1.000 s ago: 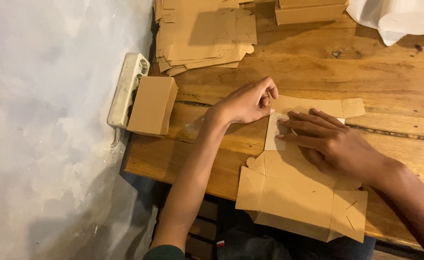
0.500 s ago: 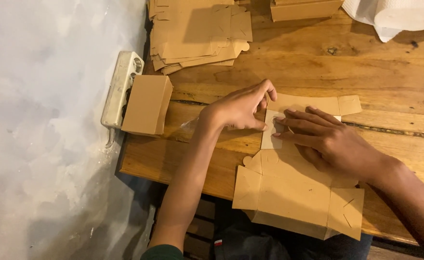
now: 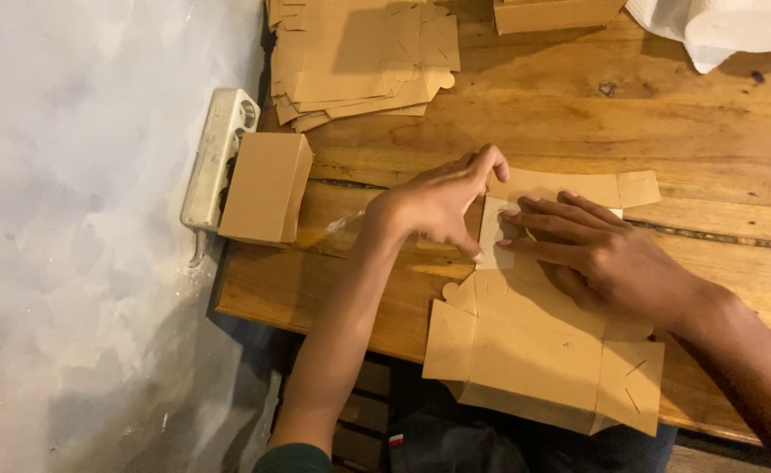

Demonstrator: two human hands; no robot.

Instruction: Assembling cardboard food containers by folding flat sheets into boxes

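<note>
Head view: hands (image 3: 526,232) flat on cardboard blank (image 3: 539,337)

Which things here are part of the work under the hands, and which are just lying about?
In hand: flat cardboard box blank, pressed by left hand and right hand.

Lying about: folded cardboard box, stack of flat blanks, white power strip, white cloth, wooden table.

Matt brown cardboard blank (image 3: 534,350); glossy varnished wood table (image 3: 666,114); white plastic power strip (image 3: 219,158).

left hand (image 3: 434,210) | right hand (image 3: 591,254) | forearms bare | left sleeve possibly dark green
</note>
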